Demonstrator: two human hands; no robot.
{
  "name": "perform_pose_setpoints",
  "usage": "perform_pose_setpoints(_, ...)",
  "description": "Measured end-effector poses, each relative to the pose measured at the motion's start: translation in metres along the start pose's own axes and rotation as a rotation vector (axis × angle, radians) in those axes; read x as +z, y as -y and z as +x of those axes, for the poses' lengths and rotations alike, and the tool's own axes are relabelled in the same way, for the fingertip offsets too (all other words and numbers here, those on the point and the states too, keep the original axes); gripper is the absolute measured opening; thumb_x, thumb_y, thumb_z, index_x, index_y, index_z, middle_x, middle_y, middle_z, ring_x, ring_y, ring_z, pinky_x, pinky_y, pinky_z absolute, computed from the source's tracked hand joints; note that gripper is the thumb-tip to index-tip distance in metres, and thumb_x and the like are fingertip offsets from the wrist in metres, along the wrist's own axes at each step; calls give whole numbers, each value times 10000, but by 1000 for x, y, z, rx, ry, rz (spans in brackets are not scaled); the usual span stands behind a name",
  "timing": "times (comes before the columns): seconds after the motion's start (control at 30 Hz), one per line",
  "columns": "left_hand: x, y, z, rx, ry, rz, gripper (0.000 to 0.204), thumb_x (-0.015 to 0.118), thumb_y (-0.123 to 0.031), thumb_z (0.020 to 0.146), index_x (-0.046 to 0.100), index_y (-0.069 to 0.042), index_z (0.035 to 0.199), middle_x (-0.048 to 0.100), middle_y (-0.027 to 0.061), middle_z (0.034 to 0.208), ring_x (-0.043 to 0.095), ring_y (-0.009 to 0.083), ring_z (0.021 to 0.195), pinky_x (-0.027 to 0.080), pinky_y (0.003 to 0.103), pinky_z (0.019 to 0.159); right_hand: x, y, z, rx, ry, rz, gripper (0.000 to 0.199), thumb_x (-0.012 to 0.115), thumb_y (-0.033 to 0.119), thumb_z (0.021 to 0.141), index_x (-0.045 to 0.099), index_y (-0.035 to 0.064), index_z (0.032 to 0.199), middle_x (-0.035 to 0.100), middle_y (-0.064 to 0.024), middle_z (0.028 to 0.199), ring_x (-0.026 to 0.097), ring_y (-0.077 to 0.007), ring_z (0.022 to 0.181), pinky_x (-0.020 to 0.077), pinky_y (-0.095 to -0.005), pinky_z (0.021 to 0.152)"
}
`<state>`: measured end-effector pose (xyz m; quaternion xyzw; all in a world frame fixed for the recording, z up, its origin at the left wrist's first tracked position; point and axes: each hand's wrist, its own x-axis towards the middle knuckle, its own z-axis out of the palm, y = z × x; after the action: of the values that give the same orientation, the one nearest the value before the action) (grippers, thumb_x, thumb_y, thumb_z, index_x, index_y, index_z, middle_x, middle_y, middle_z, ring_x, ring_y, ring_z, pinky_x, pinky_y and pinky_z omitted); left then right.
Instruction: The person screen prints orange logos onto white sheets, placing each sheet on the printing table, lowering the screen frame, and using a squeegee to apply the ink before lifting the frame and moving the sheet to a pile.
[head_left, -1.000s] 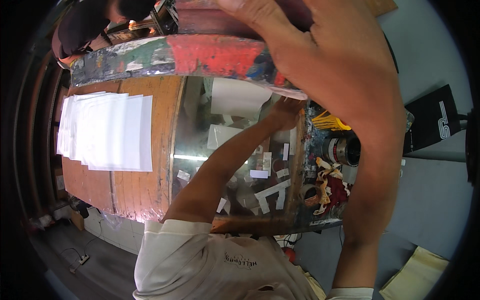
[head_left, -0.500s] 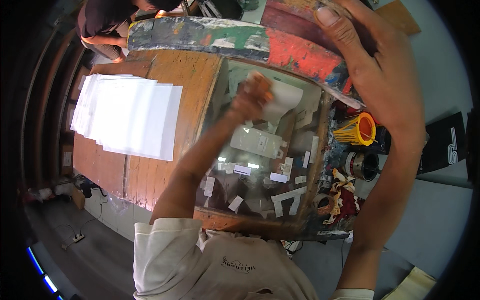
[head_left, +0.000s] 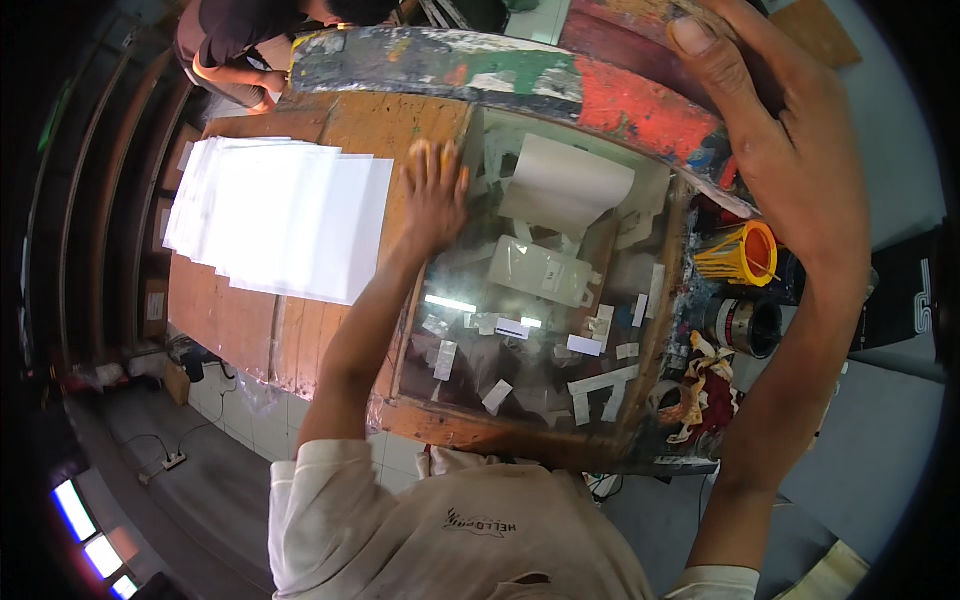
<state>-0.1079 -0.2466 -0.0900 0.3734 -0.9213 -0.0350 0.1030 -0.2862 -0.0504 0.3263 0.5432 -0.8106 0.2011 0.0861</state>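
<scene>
Our left hand point(head_left: 435, 195) lies spread flat at the glass panel's point(head_left: 520, 330) left edge; our right hand point(head_left: 780, 130) grips the raised paint-smeared frame point(head_left: 520, 75), beside stacked white sheets point(head_left: 280, 220).

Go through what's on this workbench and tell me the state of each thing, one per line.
Paint-smeared frame: lifted, tilted up.
Right hand: gripping the frame's edge.
Left hand: flat on the glass panel's edge.
Glass panel: lying flat, dotted with tape bits.
White sheets: fanned stack, lying flat.
Orange cone spool: on its side.

raised frame point(head_left: 560, 85) over taped glass point(head_left: 520, 300)
</scene>
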Motion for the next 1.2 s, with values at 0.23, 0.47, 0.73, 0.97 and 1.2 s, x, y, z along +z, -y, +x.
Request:
perform_pose_setpoints(0.23, -3, -132, -45, 502, 280, -136, 652, 404, -368, 1065, 303, -33, 1616, 270, 221, 1677, 195, 430, 1576, 186, 595, 1257, -2, -1, -1, 5, 1, 0, 424, 601, 360, 1008, 645, -14, 812, 622, -160, 629, 603, -283, 547, 459, -415, 569)
perform_pose_setpoints(0.47, 40, -61, 62, 140, 75, -5, 646, 366, -420, 1079, 312, -60, 1614, 324, 233, 1634, 222, 446, 1552, 128, 697, 1225, 0, -6, -2, 11, 26, 6, 426, 599, 362, 1010, 644, -13, 811, 620, -158, 625, 603, -282, 547, 459, -415, 570)
perform_pose_setpoints(0.73, -5, -91, -58, 442, 198, -90, 671, 387, -402, 1071, 283, -44, 1628, 249, 239, 1687, 169, 441, 1581, 108, 658, 1248, -1, -7, -3, 7, 39, 23, 428, 597, 363, 1012, 644, -12, 810, 618, -156, 620, 603, -280, 547, 460, -415, 570)
perform_pose_setpoints(0.97, -21, 2, -103, 295, 116, -40, 680, 390, -456, 1073, 299, -80, 1632, 168, 263, 1702, 81, 466, 1590, 91, 692, 1226, -3, -9, -3, 13, 53, 30, 430, 595, 365, 1014, 643, -11, 809, 615, -154, 616, 603, -279, 546, 460, -415, 571)
perform_pose_setpoints(1.2, 66, -75, 116, 190, 54, -15, 622, 351, -435, 1077, 392, -28, 1545, 373, 279, 1596, 273, 498, 1507, 124, 678, 1235, -2, -6, -1, 9, 57, 13, 432, 593, 366, 1016, 643, -10, 808, 613, -152, 612, 604, -278, 546, 460, -415, 572)
